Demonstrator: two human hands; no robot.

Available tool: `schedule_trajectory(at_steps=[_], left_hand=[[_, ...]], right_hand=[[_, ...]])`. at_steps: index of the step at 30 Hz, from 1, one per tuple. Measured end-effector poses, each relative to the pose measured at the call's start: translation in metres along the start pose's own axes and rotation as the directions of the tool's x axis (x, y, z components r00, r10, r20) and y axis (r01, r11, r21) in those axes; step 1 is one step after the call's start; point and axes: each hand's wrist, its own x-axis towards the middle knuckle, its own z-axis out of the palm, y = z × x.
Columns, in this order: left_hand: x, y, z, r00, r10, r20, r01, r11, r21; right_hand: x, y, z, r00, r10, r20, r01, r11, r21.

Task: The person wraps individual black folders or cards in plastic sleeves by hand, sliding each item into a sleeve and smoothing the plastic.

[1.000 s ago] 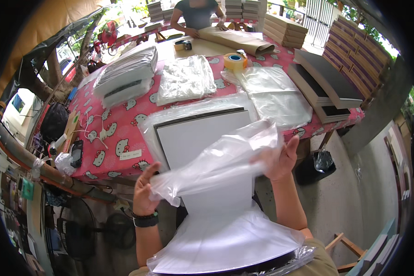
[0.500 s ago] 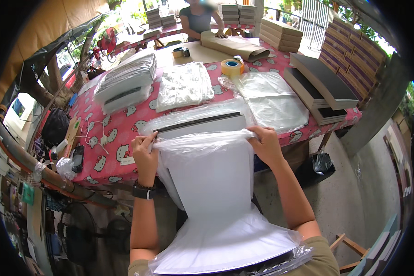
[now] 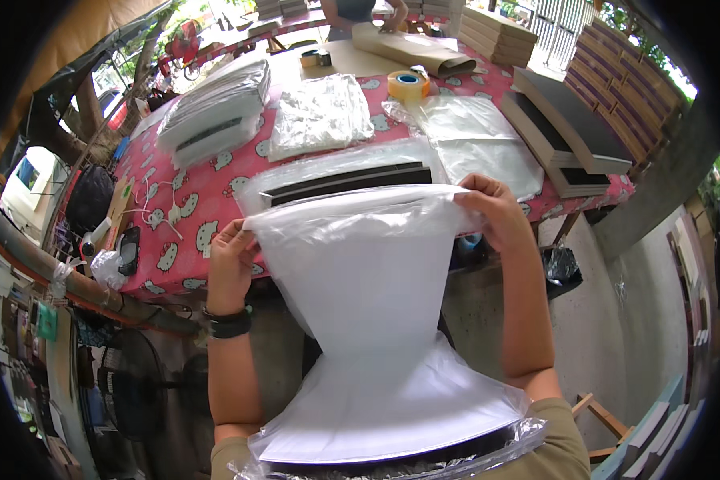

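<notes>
One clear plastic sleeve (image 3: 360, 220), prob. v. light, limp & slippery, lies over a flat white panel (image 3: 376, 288), its far end by the near edge of the pink patterned tabletop (image 3: 212, 184); whether film also runs beneath isn't visible. L hand (image 3: 234, 252) pinches the sleeve's far L corner, R hand (image 3: 496, 210) its far R corner, w/ the film spread across betw. them. The panel looks stiff & smooth, prob. heavier than the sleeve, its corners & face easy to scuff. Best hold is approx. where the fingertips are, at the 2 corners, b/c thin film could crease or tear if tugged mid-span. Forearms (image 3: 528, 320) rise from the lower edge either side of the panel, elbows bent & wide apart, R hand a bit higher in view than L. Just beyond the sleeve, dark-edged boards (image 3: 348, 182) in clear wrap rest on the tabletop.
</notes>
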Motion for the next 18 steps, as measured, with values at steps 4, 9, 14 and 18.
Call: schedule_trajectory(at_steps=[4,9,14,18], left_hand=[[-0.014,0.007,0.015,0.957,-0.276,0.095,0.289,0.849,-0.442],[-0.032,-0.058,-0.025,0.945,-0.326,0.003,0.303,0.876,-0.376],[-0.09,-0.104,-0.046,0.916,-0.402,-0.001,0.392,0.894,-0.217],[-0.113,-0.126,-0.05,0.85,-0.521,0.08,0.521,0.853,0.013]], right_hand=[[-0.008,0.022,-0.009,0.969,0.173,0.175,-0.238,0.844,0.48],[-0.025,0.079,-0.021,0.965,0.195,0.172,-0.256,0.833,0.491],[-0.063,0.147,-0.037,0.929,0.346,0.128,-0.369,0.874,0.317],[-0.101,0.164,-0.034,0.916,0.399,0.029,-0.4,0.91,0.113]])
